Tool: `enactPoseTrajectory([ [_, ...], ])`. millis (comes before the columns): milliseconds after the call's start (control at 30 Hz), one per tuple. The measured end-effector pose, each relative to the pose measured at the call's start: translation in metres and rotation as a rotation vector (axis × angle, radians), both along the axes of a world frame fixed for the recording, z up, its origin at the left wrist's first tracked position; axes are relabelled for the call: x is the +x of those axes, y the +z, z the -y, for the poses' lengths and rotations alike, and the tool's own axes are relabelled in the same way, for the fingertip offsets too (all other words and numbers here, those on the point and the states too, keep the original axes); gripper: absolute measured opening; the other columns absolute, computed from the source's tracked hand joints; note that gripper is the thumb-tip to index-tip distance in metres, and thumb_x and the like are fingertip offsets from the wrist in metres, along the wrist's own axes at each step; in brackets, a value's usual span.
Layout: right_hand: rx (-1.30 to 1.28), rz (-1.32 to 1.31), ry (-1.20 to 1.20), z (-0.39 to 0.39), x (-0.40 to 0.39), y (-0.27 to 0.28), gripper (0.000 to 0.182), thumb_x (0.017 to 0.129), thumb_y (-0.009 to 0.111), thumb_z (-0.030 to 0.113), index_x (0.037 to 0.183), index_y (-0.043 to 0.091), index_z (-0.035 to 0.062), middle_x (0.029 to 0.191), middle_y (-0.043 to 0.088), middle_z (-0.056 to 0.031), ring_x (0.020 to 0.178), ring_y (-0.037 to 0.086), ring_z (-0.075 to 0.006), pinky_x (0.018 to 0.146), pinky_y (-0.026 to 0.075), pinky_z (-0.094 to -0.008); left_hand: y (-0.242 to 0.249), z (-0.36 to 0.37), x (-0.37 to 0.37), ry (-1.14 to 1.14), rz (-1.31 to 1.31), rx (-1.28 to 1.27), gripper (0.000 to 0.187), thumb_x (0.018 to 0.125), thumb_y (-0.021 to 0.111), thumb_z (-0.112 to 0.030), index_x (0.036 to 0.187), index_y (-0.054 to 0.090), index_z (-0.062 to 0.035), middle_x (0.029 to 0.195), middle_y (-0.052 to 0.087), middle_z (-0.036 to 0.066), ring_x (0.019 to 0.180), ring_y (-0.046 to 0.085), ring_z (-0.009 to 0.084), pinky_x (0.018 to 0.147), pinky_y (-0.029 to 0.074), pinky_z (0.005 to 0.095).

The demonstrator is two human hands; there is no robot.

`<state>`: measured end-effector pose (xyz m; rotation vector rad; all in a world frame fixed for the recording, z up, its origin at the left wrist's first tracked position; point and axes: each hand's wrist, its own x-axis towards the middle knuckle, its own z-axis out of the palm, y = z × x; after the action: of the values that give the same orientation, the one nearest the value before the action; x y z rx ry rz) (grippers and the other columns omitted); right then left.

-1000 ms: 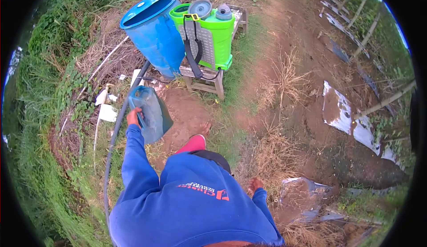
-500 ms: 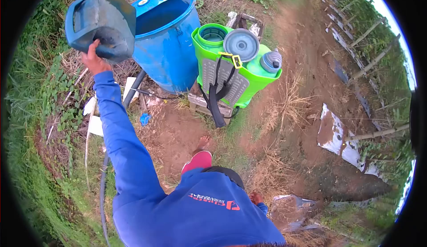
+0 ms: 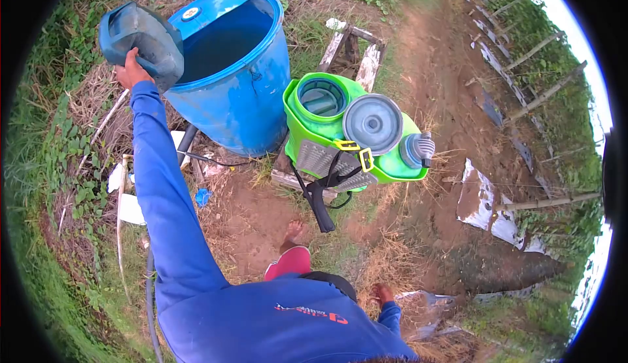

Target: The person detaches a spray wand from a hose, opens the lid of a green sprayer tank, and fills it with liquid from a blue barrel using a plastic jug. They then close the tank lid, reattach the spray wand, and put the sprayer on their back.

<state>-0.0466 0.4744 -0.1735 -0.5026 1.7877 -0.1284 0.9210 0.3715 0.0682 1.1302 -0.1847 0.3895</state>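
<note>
My left hand (image 3: 135, 70) is closed around the lower edge of a worn blue plastic jug (image 3: 147, 44), held tilted at the left rim of a blue drum (image 3: 229, 111). Dark liquid shows inside the drum. Low at my right side hangs my right hand (image 3: 381, 293), away from any object; its fingers are too small to make out. To the right of the drum is a bright green backpack sprayer (image 3: 304, 124), tilted toward me, its round filler opening uncovered. A grey round lid (image 3: 373, 125) lies on top of it, beside a ribbed grey cap (image 3: 418, 150).
The sprayer rests on a weathered wooden stand (image 3: 369, 69). Black straps (image 3: 319, 206) hang from its front. A dark hose (image 3: 152, 297) and a blue scrap (image 3: 203, 197) lie on the ground at left. Wooden stakes (image 3: 546, 91) and plants line the right side.
The jug has come down and a little toward the drum's rim in my left hand. The sprayer leans further toward me, with more of the stand showing behind it.
</note>
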Motion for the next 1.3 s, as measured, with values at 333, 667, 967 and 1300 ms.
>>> enactPoseTrajectory([
  [333,0.203,-0.122,-0.025,-0.01,-0.013,-0.003,0.022,0.087,0.068,0.03,0.099,0.065,0.0119,0.08,0.058,-0.0022,0.062,0.058,-0.0177,0.054,0.056,-0.0371,-0.043,0.048,0.057,0.234,0.07,0.474,0.064,0.076,0.079,-0.042,0.113,0.063,0.0079,0.113,0.069,0.023,0.101,0.066,0.0345,0.092,0.049,0.0433],
  [667,0.144,-0.138,0.081,0.025,0.028,0.026,0.027,0.09,0.066,0.036,0.101,0.065,0.0116,0.08,0.06,-0.0022,0.066,0.06,-0.0167,0.057,0.054,-0.0357,-0.048,0.082,0.108,0.141,-0.1,0.809,0.088,0.077,0.069,-0.065,0.124,0.056,0.0084,0.125,0.063,0.029,0.119,0.059,0.0442,0.104,0.043,0.0453],
  [967,0.091,-0.105,0.183,0.049,0.061,0.034,0.026,0.092,0.062,0.033,0.104,0.066,0.0101,0.086,0.062,-0.0038,0.069,0.06,-0.0165,0.06,0.053,-0.0341,-0.044,0.084,0.144,-0.278,-0.401,0.788,0.09,0.078,0.067,-0.068,0.131,0.052,0.0029,0.107,0.065,0.013,0.097,0.062,0.0266,0.077,0.049,0.0355],
  [1300,0.062,-0.092,0.262,0.054,0.062,0.027,0.026,0.089,0.067,0.034,0.099,0.067,0.0103,0.092,0.064,-0.0042,0.076,0.062,-0.0174,0.064,0.055,-0.0351,-0.014,0.077,-0.115,-0.859,-0.013,0.755,0.035,0.099,0.059,-0.034,0.118,0.068,-0.0066,0.101,0.068,0.002,0.086,0.059,0.0098,0.071,0.047,0.0236],
])
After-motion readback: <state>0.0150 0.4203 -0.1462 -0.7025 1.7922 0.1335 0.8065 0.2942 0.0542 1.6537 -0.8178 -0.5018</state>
